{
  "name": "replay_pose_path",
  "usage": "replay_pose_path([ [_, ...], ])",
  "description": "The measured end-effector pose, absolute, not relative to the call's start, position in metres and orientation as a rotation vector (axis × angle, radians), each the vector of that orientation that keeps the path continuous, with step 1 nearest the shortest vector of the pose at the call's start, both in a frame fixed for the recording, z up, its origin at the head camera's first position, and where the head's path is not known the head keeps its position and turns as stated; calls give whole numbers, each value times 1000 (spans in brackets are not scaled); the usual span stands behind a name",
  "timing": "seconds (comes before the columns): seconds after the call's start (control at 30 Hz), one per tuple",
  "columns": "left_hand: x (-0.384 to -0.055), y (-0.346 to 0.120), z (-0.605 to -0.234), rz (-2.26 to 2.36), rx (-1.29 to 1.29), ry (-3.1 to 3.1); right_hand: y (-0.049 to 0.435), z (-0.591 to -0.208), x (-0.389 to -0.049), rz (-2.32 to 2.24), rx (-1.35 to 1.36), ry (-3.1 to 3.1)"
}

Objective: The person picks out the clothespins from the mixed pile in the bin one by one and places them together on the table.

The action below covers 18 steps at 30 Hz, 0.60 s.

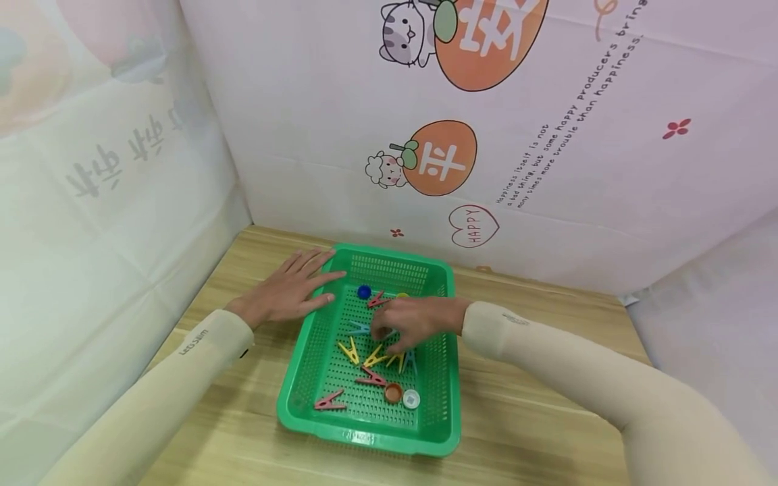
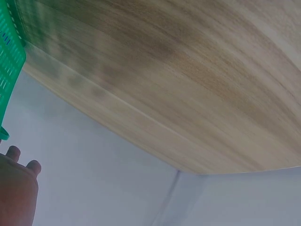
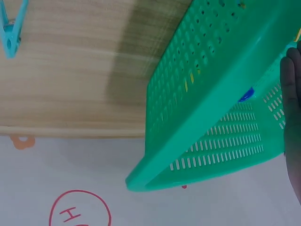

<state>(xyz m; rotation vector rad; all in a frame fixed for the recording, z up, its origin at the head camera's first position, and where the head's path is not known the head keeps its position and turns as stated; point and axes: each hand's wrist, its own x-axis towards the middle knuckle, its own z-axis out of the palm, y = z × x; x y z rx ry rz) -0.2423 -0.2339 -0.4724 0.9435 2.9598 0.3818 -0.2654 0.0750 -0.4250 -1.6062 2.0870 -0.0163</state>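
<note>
A green plastic basket (image 1: 446,405) with slotted walls stands on the wooden table. My left hand (image 1: 292,287) is spread at its left rim, fingers extended, with fingertips at the edge. Inside, my right hand (image 1: 413,320) reaches down with bent fingers among clothespins; whether it pinches one is hidden. Near its fingertips lie a yellow clothespin (image 1: 373,356) and a blue clothespin (image 1: 410,361). Elsewhere in the basket are another yellow clothespin (image 1: 349,351), red clothespins (image 1: 329,401), a blue cap (image 1: 364,291), a brown cap (image 1: 393,393) and a white cap (image 1: 411,399).
In the right wrist view, a light-blue clothespin (image 3: 11,33) lies on the table outside the basket. Printed white cloth (image 1: 340,169) hangs behind the table, and more cloth (image 1: 109,236) closes the left side. Bare wood (image 1: 523,398) extends right of the basket.
</note>
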Motion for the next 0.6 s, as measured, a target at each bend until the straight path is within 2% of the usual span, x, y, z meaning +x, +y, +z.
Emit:
replay_pose_path([
  [0.6, -242, -234, -471, 376, 946, 2966, 45, -434, -266, 298, -1668, 2001],
])
